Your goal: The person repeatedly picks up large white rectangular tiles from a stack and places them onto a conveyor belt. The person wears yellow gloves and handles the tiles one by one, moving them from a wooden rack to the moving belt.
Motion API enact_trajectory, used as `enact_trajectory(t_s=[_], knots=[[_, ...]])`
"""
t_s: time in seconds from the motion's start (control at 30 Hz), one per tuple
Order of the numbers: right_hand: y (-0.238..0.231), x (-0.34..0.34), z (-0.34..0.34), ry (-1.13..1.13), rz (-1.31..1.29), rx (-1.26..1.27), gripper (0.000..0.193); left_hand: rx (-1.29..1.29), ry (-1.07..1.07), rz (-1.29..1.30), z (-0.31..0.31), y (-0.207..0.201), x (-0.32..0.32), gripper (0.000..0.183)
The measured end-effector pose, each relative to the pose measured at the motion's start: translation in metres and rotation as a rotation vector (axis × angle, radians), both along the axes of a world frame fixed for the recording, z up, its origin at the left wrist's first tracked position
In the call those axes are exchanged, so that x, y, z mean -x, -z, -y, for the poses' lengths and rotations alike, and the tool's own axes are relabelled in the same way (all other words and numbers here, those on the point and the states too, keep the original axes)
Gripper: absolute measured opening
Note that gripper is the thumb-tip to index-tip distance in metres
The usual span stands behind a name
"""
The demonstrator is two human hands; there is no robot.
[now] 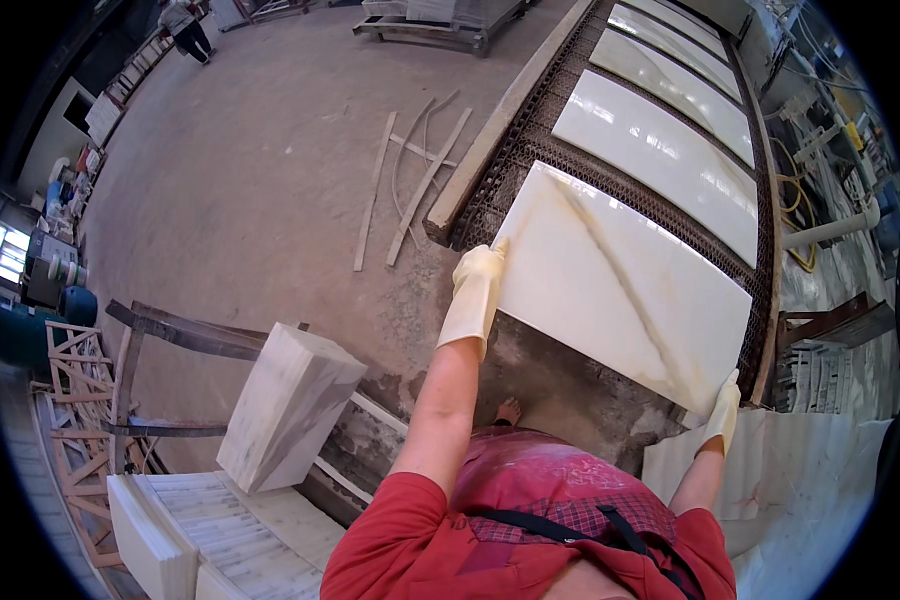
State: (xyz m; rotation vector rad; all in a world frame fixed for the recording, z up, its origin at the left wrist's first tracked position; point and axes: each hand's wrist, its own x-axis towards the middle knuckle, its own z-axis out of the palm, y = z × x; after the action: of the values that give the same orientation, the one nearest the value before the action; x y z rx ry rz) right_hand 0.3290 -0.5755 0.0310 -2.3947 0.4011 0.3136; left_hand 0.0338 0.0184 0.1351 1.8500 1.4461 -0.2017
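A glossy white stone slab [580, 280] with a tan diagonal vein lies at the near end of a chain-mesh conveyor [515, 145], its near edge reaching past the mesh toward me. My left hand [478, 280], in a cream rubber glove, is closed on the slab's left edge. On the opposite edge, near the right corner, my right hand [722, 405] wears a similar glove and grips the slab; some of its fingers are hidden. Beyond it, several more polished slabs [660, 150] lie in a row on the mesh.
To my left stand stacked pale stone tiles [290, 410] beside a metal rack [195, 335]. Wooden strips [375, 190] lie on the floor. Pipes [830, 232] and hoses run along the conveyor's right side. A loaded pallet [440, 25] and another person [185, 30] are far off.
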Motion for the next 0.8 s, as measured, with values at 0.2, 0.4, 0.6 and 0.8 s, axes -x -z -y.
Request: enact_trajectory(t_s=[0.2,0.4,0.6,0.8], knots=[[-0.033,0.015,-0.024,-0.096,0.03,0.068,0.085,0.03,0.009,0.015,-0.004,-0.002,-0.01,0.074],[-0.092,0.052,-0.065,-0.195,0.013,-0.002,0.09,-0.038,-0.007,0.017,-0.004,-0.001,-0.008,0.073],[-0.047,0.019,-0.02,-0.191,-0.019,-0.005,0.093,-0.09,0.065,-0.011,0.008,-0.01,0.018,0.074],[-0.044,0.041,-0.016,-0.002,-0.196,-0.077,0.09,0.219,-0.166,0.344,0.026,0.097,0.116,0.071]])
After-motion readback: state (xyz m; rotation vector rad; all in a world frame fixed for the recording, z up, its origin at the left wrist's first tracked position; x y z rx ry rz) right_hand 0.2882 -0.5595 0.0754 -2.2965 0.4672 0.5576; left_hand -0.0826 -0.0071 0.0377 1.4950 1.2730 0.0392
